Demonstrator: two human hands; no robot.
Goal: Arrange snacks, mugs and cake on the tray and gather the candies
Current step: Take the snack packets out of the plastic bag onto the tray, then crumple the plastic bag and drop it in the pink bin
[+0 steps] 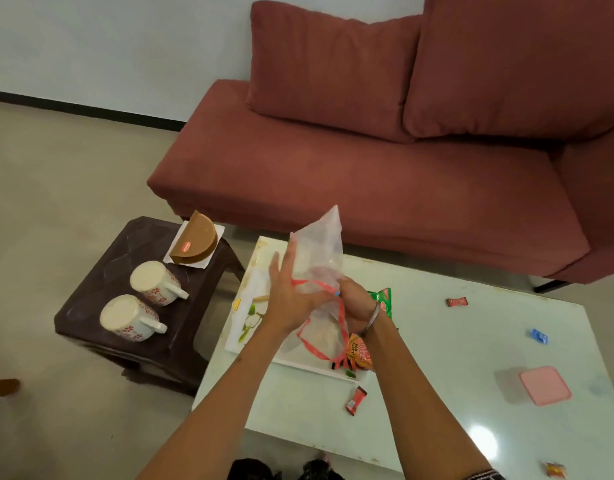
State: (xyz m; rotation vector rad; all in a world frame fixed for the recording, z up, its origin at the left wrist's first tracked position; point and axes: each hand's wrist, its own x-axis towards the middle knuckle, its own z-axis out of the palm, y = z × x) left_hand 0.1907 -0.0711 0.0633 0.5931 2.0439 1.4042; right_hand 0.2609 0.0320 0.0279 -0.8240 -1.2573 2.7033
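Both hands hold a clear plastic bag (pixel 321 251) with a red strip up over the white tray (pixel 243 327). My left hand (pixel 286 292) presses flat against the bag's left side; my right hand (pixel 357 306) is closed around its lower part. An orange snack packet (pixel 361 351) and a green packet (pixel 381 299) lie on the tray under my right wrist. Two floral mugs (pixel 156 282) (pixel 128 318) and a half-round brown cake (pixel 198 240) on paper stand on the dark stool (pixel 90 299) to the left. Candies lie scattered on the table: red (pixel 355 400), red (pixel 456 302), blue (pixel 538 336), orange (pixel 555 470).
A pink lidded box (pixel 544 389) sits on the right of the glossy white table (pixel 454 358). A red sofa (pixel 367 168) with cushions runs behind the table. The floor lies to the left of the stool.
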